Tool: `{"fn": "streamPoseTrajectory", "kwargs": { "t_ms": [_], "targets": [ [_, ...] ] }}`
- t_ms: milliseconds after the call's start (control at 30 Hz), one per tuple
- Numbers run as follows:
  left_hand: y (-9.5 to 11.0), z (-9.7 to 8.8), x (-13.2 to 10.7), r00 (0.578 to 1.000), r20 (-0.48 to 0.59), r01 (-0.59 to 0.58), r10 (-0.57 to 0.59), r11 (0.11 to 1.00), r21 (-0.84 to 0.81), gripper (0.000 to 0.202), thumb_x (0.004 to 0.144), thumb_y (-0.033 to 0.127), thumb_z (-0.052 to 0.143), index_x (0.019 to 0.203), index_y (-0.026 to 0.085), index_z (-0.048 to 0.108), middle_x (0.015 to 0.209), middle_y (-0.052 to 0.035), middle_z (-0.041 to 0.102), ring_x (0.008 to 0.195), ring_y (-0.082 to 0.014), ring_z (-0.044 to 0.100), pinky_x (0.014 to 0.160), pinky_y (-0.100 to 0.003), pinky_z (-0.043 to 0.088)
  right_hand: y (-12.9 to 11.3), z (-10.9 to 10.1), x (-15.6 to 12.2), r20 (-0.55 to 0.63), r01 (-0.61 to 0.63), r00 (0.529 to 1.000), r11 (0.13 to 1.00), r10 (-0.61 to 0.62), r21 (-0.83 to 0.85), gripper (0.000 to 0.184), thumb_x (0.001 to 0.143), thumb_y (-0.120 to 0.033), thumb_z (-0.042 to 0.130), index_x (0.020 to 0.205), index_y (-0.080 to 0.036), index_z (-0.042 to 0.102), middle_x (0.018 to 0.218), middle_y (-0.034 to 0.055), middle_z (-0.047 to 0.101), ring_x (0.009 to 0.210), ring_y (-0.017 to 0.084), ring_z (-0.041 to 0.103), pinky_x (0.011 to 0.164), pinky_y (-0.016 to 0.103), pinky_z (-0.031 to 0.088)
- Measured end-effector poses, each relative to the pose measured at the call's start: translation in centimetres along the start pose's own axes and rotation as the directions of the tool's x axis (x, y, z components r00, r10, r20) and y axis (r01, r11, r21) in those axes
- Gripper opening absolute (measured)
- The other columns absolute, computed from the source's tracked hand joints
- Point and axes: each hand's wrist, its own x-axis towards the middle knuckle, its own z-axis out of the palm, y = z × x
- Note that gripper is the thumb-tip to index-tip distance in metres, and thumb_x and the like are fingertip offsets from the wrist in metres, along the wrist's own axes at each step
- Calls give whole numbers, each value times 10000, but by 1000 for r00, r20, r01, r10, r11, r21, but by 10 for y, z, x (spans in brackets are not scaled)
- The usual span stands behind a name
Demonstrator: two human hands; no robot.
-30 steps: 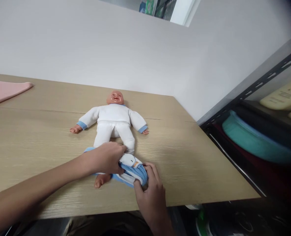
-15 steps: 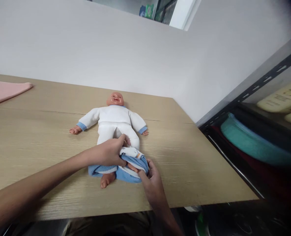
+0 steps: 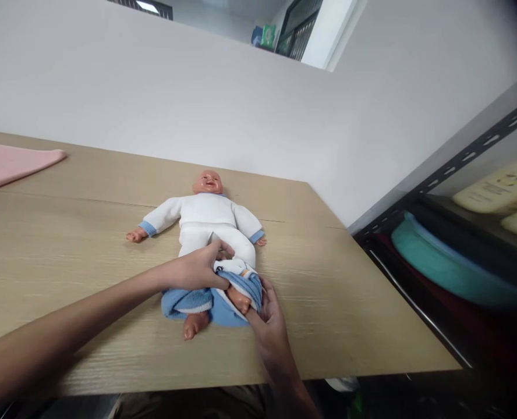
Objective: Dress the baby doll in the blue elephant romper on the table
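A baby doll (image 3: 208, 208) in a white long-sleeved top with blue cuffs lies on its back, head toward the wall. Blue and white trousers (image 3: 188, 301) are bunched around its lower legs. The doll's foot on the left sticks out of its trouser leg; the foot on the right (image 3: 240, 299) shows partly inside the rolled opening. My left hand (image 3: 204, 266) lies across the doll's legs, thumb and fingers closed on the upper edge of the trousers. My right hand (image 3: 269, 314) pinches the outer side of the same trouser leg, its thumb against the doll's foot.
The doll lies on a wooden table (image 3: 88, 244). A pink cloth (image 3: 14, 166) is at the far left. To the right stands a black metal shelf (image 3: 468, 154) holding a teal basin (image 3: 450, 267) and pale yellow bottles (image 3: 498, 186). A wall rises behind the table.
The trouser opening around the doll's foot on the right has been drawn back, and more of that foot shows. Both hands keep their hold. The camera view has shifted slightly.
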Motion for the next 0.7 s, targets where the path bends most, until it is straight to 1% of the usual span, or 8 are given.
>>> {"fn": "streamPoseTrajectory", "kwargs": {
  "t_ms": [100, 167, 267, 367, 467, 533, 633, 700],
  "targets": [
    [2, -1, 0, 998, 31, -65, 61, 992, 113, 471, 783, 345, 807, 1194, 183, 641, 1058, -52, 715, 993, -289, 694, 793, -346, 509, -3, -3, 5, 20, 53, 998, 998, -52, -43, 604, 847, -361, 838, 1412, -257, 652, 1460, 156, 773, 1354, 335, 763, 1174, 485, 633],
    [4, -3, -1, 993, 72, -107, 97, 981, 161, 330, 804, 355, 784, 1068, 191, 674, 953, -20, 695, 913, -265, 680, 754, -331, 477, -3, -7, 9, 41, 88, 996, 993, -85, -80, 536, 847, -349, 840, 1352, -244, 693, 1376, 148, 809, 1275, 326, 794, 1107, 458, 662],
    [5, -6, -3, 984, 93, -170, 153, 961, 220, 255, 831, 329, 759, 1033, 200, 671, 892, 1, 689, 843, -235, 662, 722, -316, 436, -6, -15, 15, 65, 108, 993, 980, -98, -167, 439, 871, -399, 861, 1255, -221, 741, 1279, 142, 833, 1179, 321, 815, 1012, 434, 680],
    [6, -8, -5, 968, 119, -244, 219, 933, 265, 141, 867, 272, 718, 965, 206, 640, 871, -4, 687, 807, -222, 643, 710, -317, 405, -13, -21, 22, 88, 154, 987, 946, -134, -286, 365, 868, -393, 834, 1180, -209, 785, 1216, 130, 841, 1166, 328, 807, 1023, 448, 654],
    [5, -12, -6, 950, 149, -305, 273, 913, 270, 64, 889, 225, 680, 924, 206, 629, 872, -15, 692, 799, -217, 629, 715, -321, 397, -31, -26, 33, 204, 244, 963, 881, -174, -405, 300, 865, -321, 775, 1142, -213, 813, 1160, 103, 843, 1137, 319, 790, 1035, 454, 613],
    [5, -16, -5, 945, 169, -316, 279, 909, 270, 51, 903, 224, 665, 932, 206, 627, 847, -7, 668, 778, -206, 605, 702, -317, 387, -46, -29, 43, 314, 290, 937, 843, -154, -453, 255, 881, -297, 759, 1116, -217, 821, 1127, 79, 839, 1104, 305, 775, 1031, 443, 588],
    [5, -23, -3, 941, 208, -314, 266, 914, 255, 69, 914, 249, 653, 912, 202, 602, 794, 13, 597, 738, -183, 545, 673, -310, 372, -66, -34, 63, 469, 333, 877, 832, -101, -443, 190, 895, -293, 764, 1061, -211, 807, 1060, 45, 817, 1051, 281, 750, 1003, 408, 569],
    [5, -26, -2, 941, 227, -304, 251, 921, 242, 97, 900, 263, 658, 890, 202, 583, 780, 20, 573, 729, -176, 527, 663, -306, 373, -74, -36, 75, 547, 347, 834, 838, -70, -422, 208, 871, -307, 812, 1052, -210, 780, 1042, 29, 794, 1033, 273, 734, 978, 388, 565]
  ]
}}
